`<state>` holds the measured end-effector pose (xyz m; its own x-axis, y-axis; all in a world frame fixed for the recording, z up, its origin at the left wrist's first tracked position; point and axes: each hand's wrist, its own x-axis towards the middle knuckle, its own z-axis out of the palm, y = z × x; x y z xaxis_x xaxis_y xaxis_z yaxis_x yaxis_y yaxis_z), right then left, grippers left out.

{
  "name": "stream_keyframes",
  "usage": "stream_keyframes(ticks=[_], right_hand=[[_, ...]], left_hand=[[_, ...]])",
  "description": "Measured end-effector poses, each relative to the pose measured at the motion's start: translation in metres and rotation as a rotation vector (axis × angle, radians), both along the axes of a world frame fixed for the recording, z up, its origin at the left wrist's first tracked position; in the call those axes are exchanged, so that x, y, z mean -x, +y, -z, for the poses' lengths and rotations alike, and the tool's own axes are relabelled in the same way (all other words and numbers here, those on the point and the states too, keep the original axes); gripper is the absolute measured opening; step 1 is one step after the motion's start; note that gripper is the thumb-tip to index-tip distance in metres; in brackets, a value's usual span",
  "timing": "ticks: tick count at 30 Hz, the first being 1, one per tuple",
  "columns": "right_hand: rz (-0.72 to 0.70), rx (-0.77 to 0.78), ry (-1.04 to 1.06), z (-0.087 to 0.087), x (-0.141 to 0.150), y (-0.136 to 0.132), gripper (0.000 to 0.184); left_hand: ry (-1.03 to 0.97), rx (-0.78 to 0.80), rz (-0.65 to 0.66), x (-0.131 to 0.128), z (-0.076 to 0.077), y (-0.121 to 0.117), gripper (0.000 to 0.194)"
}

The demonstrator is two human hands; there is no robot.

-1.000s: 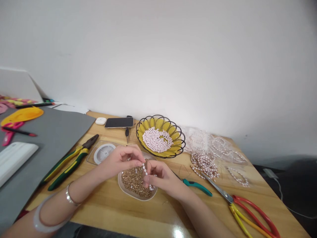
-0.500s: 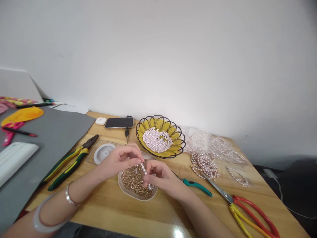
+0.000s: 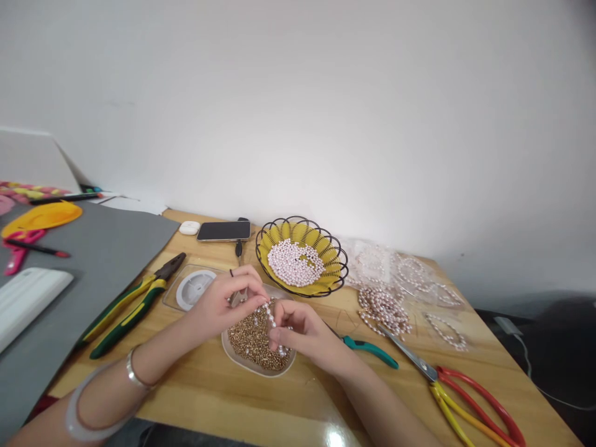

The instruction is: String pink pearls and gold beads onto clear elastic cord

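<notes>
A short string of pearly beads (image 3: 271, 318) stretches between my two hands, above a pale dish (image 3: 233, 355) of small gold beads (image 3: 254, 341). My left hand (image 3: 233, 301) pinches its upper end between thumb and forefinger. With thumb and fingers closed, my right hand (image 3: 300, 332) grips it lower down, and a few more pearly beads hang below those fingers. Some loose pearly beads lie among the gold ones. Just behind the dish, a black wire basket (image 3: 342, 273) with a yellow lining holds many pale pink beads (image 3: 295, 264).
Green-and-yellow pliers (image 3: 135, 307) and a white spool (image 3: 193, 289) lie left. Teal-handled pliers (image 3: 372, 351), red-and-yellow scissors (image 3: 456, 391), a heap of bead strands (image 3: 384, 310) and a beaded loop (image 3: 446, 332) lie right. A phone (image 3: 224, 231) and white case (image 3: 190, 228) are at the back.
My left hand has shifted and turned slightly, so a dark ring on a finger now shows. My right hand and the bead string have barely moved.
</notes>
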<state>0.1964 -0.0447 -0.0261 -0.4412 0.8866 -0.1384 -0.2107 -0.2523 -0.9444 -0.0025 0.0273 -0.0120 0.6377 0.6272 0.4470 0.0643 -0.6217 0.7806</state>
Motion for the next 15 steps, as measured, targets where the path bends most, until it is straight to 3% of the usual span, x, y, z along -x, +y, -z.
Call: stream_keyframes(ticks=[15], right_hand=[[0.001,0.006,0.001,-0.0016,-0.0004,-0.0004,0.037]], left_hand=[[0.118,-0.087,0.037,0.0025,0.0039,-0.0006,0.020]])
